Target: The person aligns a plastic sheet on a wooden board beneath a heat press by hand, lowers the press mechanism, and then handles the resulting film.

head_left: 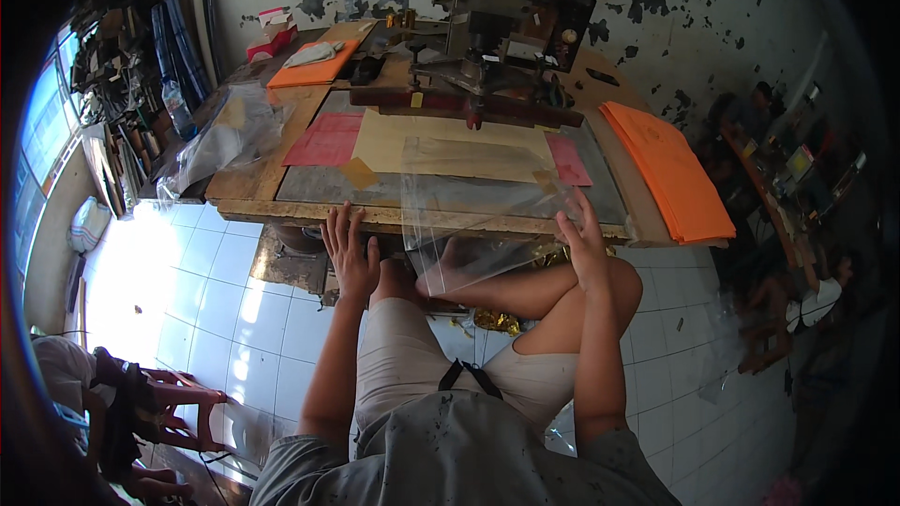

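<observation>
My left hand is at the table's front edge, fingers spread, holding nothing. My right hand is at the right end of a clear plastic sheet, whose edge appears to lie between the thumb and fingers. This sheet rests partly on the work board and sags over the front edge above my legs. Under it lies a pale yellow panel, flanked by a pink piece on the left and a smaller pink piece on the right. Brown tape sticks at the panel's lower left corner.
Behind the board stands a dark press with a red-brown bar. An orange stack lies on the right; more orange sheets are at the back left. Crumpled clear plastic covers the left end. Another person sits at lower left.
</observation>
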{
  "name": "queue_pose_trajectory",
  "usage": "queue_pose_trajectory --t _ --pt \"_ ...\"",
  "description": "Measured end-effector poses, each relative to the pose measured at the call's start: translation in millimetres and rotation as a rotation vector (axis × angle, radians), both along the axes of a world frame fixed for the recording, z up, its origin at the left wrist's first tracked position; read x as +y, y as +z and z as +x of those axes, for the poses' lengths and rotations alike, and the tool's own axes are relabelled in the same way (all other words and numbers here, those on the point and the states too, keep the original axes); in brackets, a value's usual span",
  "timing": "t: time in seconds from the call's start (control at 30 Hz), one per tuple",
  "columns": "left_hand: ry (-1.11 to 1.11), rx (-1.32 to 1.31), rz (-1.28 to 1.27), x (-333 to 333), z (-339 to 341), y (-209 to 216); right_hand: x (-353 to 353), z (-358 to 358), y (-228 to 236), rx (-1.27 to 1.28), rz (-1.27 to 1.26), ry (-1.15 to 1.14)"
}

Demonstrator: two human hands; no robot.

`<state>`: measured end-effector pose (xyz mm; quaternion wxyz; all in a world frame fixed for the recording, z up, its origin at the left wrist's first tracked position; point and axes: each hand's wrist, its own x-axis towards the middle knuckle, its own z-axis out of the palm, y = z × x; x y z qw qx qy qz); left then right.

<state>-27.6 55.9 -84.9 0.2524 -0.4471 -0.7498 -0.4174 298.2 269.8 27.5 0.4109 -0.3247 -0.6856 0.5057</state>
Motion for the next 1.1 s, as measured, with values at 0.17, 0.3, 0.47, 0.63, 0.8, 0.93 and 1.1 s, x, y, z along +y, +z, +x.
queue_pose_trajectory --t 0.17,0.3,0.47,0.63,0.8,0.93,1.1 --pt "-0.052 -0.100 0.026 -3 10 13 -22 -5 21 0.108 0.043 0.039" --pt "-0.148 -0.244 0.063 -14 19 36 -54 -5 38 0.173 0.019 0.163" --pt "-0.477 -0.595 0.143 -32 25 58 -79 7 32 0.127 -0.005 0.395" --pt "-0.400 -0.839 0.190 -41 9 68 -70 -6 29 -0.133 -0.165 0.118" --pt "-0.159 -0.228 0.007 -12 -18 87 -9 -31 -14 -0.596 0.800 -0.319" --pt "-0.042 -0.063 -0.200 22 -36 90 20 -65 -28 -0.484 0.869 -0.224" --pt "-0.288 -0.757 0.109 35 -26 108 27 -79 -31 -0.104 0.289 0.024"
